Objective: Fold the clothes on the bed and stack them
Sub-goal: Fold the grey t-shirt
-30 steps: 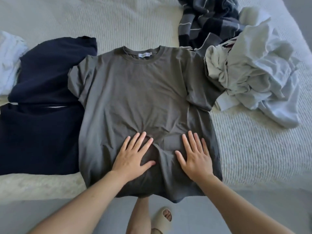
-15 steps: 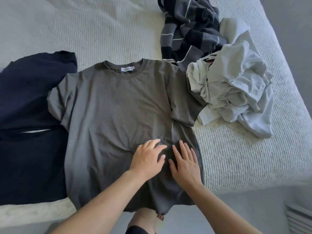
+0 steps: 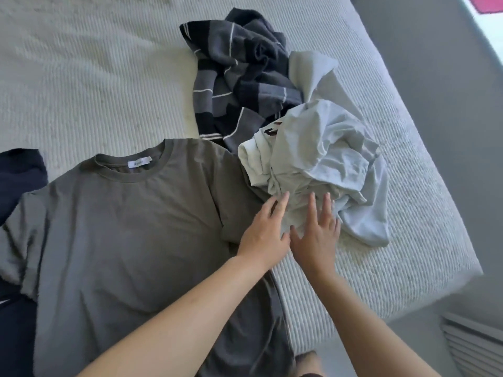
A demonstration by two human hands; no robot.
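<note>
A grey t-shirt [image 3: 122,232] lies flat, front up, on the bed [image 3: 81,77], its white neck label facing me. My left hand [image 3: 265,232] rests open on the shirt's right sleeve, fingers spread. Beside it, my right hand [image 3: 317,235] is open and flat, with its fingertips against the crumpled pale grey-white garments [image 3: 326,159] that overlap the sleeve. A dark striped garment [image 3: 239,85] lies bunched behind that pile.
Navy clothing [image 3: 16,180] lies at the left edge, partly under the grey shirt. The bed's right edge and near corner drop to a grey floor [image 3: 435,77]. A slatted vent [image 3: 473,346] sits at lower right. My foot [image 3: 307,363] shows below the bed edge.
Both hands slid from the shirt's lower hem up and to the right, to the right sleeve and the pale pile. The view shifted right, leaving most of the navy clothing out of frame.
</note>
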